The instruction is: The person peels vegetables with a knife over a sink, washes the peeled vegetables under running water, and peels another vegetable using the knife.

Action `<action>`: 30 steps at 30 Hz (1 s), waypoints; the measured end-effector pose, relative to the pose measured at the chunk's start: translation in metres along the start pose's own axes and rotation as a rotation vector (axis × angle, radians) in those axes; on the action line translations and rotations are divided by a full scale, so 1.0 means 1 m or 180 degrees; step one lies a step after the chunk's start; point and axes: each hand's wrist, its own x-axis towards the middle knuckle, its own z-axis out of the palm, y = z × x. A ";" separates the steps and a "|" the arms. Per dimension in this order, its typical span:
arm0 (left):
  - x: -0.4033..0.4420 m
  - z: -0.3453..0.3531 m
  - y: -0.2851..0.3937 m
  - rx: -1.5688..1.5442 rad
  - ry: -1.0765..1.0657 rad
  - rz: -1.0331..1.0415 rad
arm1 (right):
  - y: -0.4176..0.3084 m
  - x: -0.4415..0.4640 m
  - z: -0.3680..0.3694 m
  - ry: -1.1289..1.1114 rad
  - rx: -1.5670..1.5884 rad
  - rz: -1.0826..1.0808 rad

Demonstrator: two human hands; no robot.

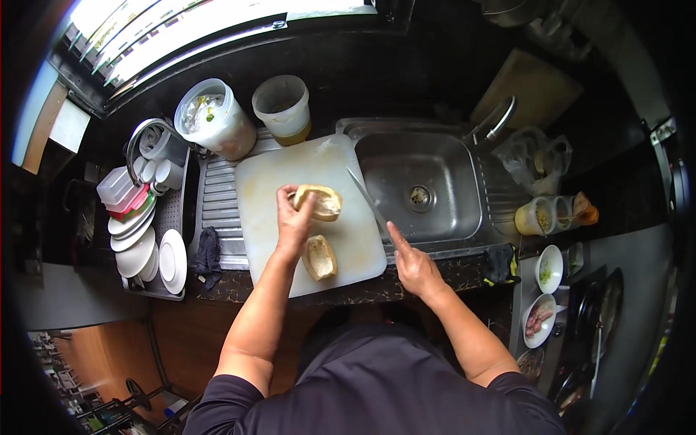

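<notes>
At the cutting board [267,177], your left hand [293,220] grips one hollow piece [330,206], long axis crosswise; your right hand [418,270], one knife [366,193], tip far-left.

A hollow tan piece [328,205] is held, another [319,259] lies hollow-up, the knife [367,194] slants

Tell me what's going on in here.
A person stands at the counter beside the sink, working over a white cutting board. The left hand holds a pale, hollowed piece of food above the board, and a second hollowed piece lies on the board, nearer the person. The right hand grips a knife, its blade by the board's right edge, apart from both pieces. Exactly what the food is, I can't tell.
</notes>
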 end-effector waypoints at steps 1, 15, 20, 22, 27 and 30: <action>-0.003 0.004 0.006 0.0156 -0.0229 -0.0146 | -0.008 -0.003 -0.002 0.0025 0.0014 -0.0100; -0.013 0.000 -0.007 0.2212 -0.0441 0.0210 | -0.026 -0.003 0.009 -0.0311 -0.0469 -0.0066; -0.013 0.002 -0.011 0.2242 -0.0437 0.0414 | -0.021 0.033 0.026 -0.0463 -0.0439 0.0090; -0.017 -0.001 -0.010 0.2310 -0.0441 0.0460 | -0.027 0.043 0.031 -0.0653 -0.0864 0.0129; -0.021 -0.002 -0.003 0.2520 -0.0371 0.0411 | 0.007 0.035 0.028 -0.0702 -0.0213 0.0004; -0.026 -0.008 0.001 0.3187 -0.0123 0.0895 | 0.057 0.007 0.019 -0.0079 0.0348 -0.0487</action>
